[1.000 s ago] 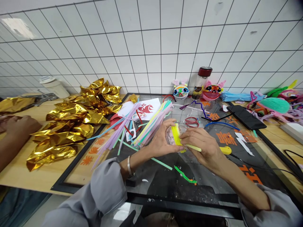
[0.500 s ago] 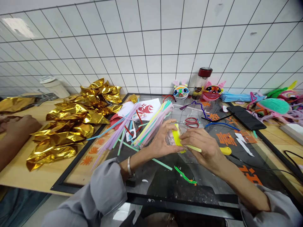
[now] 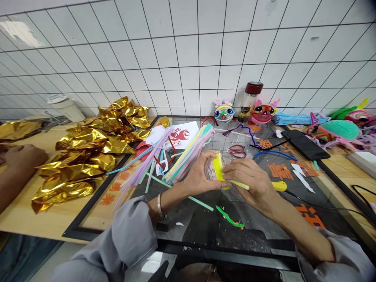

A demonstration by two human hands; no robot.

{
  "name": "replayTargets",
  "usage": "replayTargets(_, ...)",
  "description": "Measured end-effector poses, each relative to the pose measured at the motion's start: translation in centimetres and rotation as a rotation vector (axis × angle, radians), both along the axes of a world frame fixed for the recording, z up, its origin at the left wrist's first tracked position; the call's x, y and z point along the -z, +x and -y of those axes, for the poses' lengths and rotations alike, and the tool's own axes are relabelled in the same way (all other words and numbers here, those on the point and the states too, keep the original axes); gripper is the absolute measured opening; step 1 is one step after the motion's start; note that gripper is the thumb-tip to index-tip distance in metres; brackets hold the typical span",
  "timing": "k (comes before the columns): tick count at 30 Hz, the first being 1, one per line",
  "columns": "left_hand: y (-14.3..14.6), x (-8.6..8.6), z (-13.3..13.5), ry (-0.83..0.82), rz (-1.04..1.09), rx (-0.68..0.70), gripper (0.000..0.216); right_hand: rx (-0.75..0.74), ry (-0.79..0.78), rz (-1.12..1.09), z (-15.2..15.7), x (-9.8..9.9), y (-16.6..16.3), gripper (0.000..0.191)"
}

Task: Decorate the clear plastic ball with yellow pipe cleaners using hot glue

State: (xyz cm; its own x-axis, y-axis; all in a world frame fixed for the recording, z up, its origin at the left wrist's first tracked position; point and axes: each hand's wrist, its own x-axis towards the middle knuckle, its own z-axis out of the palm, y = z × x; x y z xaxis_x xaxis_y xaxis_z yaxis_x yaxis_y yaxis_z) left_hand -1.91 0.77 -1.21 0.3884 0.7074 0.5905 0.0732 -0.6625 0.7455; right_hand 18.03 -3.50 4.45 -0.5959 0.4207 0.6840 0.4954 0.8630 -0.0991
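Between my hands is a clear plastic container (image 3: 209, 170) with yellow pipe cleaner (image 3: 217, 167) wrapped around it. My left hand (image 3: 196, 172) is closed around its left side, thumb below and fingers over the top. The fingers of my right hand (image 3: 249, 176) are bunched against the container's right side, pinching the yellow pipe cleaner, whose pale end (image 3: 239, 184) sticks out below them. Its fingertips are partly hidden. Behind my hands lie red-handled scissors (image 3: 237, 151). A short green pipe cleaner piece (image 3: 229, 217) lies nearer to me on the dark board.
A bundle of pastel pipe cleaners (image 3: 190, 154) lies left of my hands, with crumpled gold foil (image 3: 85, 145) beyond. Rightward are a yellow glue gun (image 3: 279, 186), its cord and a phone (image 3: 305, 145). A bottle (image 3: 249, 102) stands by the wall. Another person's hand (image 3: 26, 158) rests far left.
My hands hold nearly the same pose on the container. My left fingers have shifted slightly, and more of the yellow band shows. The whole view has moved a little.
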Motion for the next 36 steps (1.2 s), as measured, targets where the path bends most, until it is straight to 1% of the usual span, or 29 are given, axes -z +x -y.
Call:
replayTargets(4, 0.1, -0.1, 0.0, 0.013, 0.029, 0.016, 0.073, -0.005, 0.016, -0.003, 0.1, -0.2, -0.1, 0.013)
replayTargets(7, 0.0, -0.3, 0.0, 0.016, 0.034, 0.007, 0.078, -0.005, 0.024, -0.002, 0.2, -0.3, -0.2, 0.013)
replayTargets(10, -0.2, -0.7, 0.1, -0.026, -0.019, 0.010, 0.085, -0.003, 0.012, 0.001, 0.3, -0.4, -0.2, 0.013)
replayTargets(13, -0.3, -1.1, 0.3, -0.070, -0.066, -0.003, 0.085, -0.006, 0.011, 0.002, 0.2, -0.4, -0.2, 0.013)
replayTargets(15, -0.3, -1.2, 0.3, -0.079, -0.059, -0.016, 0.085, -0.008, 0.017, 0.004, 0.2, -0.4, -0.2, 0.012)
replayTargets(25, -0.1, -0.2, -0.2, -0.027, -0.030, -0.024, 0.089, -0.007, 0.004, 0.005, 0.2, -0.2, -0.1, 0.013)
replayTargets(31, -0.1, -0.2, 0.0, -0.066, -0.067, -0.078, 0.105, -0.003, 0.004, 0.005, 0.2, -0.1, 0.0, 0.013)
replayTargets(36, -0.2, 0.1, 0.3, -0.122, -0.103, -0.071, 0.114, -0.021, -0.006, -0.001, 0.6, 0.1, 0.1, 0.015)
